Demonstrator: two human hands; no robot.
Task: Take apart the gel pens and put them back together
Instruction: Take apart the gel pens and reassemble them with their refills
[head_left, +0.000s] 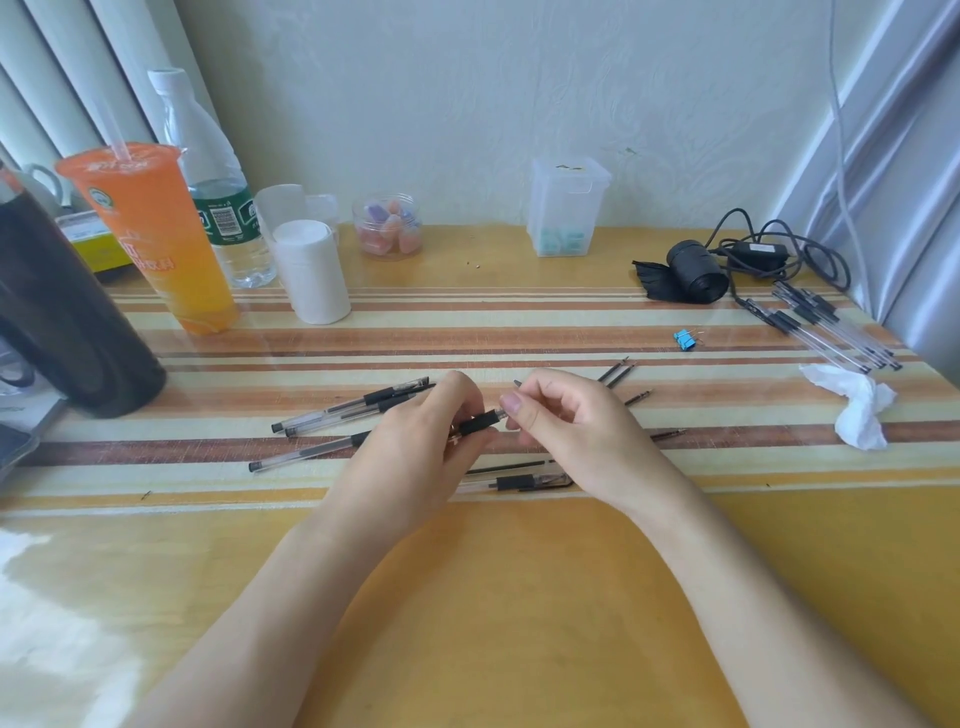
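Observation:
My left hand (421, 452) grips a gel pen (480, 422) by its barrel, the black rubber grip poking out toward the right. My right hand (561, 415) pinches the pen's tip end between thumb and fingers. Three clear gel pens (343, 410) with black grips lie on the table just left of my hands. A pen barrel (511, 482) and a thin refill lie below my hands. Loose refills (618, 374) lie to the right, partly hidden behind my right hand.
A pile of capped pens (826, 325) lies at the far right beside a crumpled tissue (857, 405). A blue binder clip (685, 340), black bag roll (693, 273), cable, orange drink cup (156, 239), water bottle, white roll (311, 270) and plastic jars stand along the back.

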